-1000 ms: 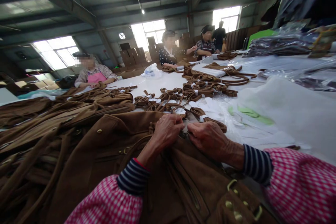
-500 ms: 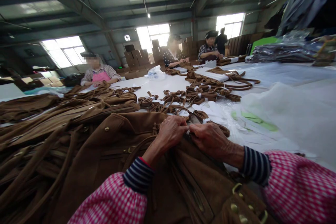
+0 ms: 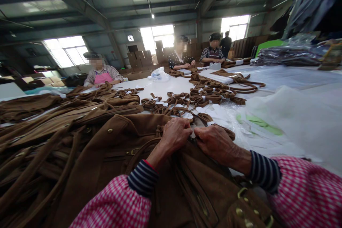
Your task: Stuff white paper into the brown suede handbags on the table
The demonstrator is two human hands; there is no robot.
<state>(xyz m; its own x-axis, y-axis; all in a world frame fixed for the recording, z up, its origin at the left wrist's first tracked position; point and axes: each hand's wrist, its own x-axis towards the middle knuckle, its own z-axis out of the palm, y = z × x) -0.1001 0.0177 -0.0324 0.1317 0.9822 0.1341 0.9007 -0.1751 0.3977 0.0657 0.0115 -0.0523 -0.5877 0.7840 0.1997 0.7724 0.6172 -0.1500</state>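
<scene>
- Head view: brown handbag [image 3: 171, 185] across the lower centre; left hand [image 3: 175, 133] and right hand [image 3: 217, 142] are curled into close pinches, seemingly gripping its top edge; fingertips partly hidden.
- Best to pull evenly, clear of the strap bundle [image 3: 205, 118] mid-frame.

Two bare hands, a left hand [image 3: 175, 135] and a right hand [image 3: 221, 146], meet at one brown bag [image 3: 87, 165]; two striped cuffs [image 3: 143, 178] and two checked sleeves [image 3: 116, 203] lie on the near side of the grip. Just beyond it, coiled brown straps [image 3: 212, 98]: I count at least five, though overlap hides the true number. Well beyond, four people [image 3: 103, 75]: one to the grip's left, two roughly ahead, one standing farther back. Higher up, three bright windows [image 3: 65, 51], one round clock [image 3: 130, 38] and one lit lamp [image 3: 153, 16].
</scene>
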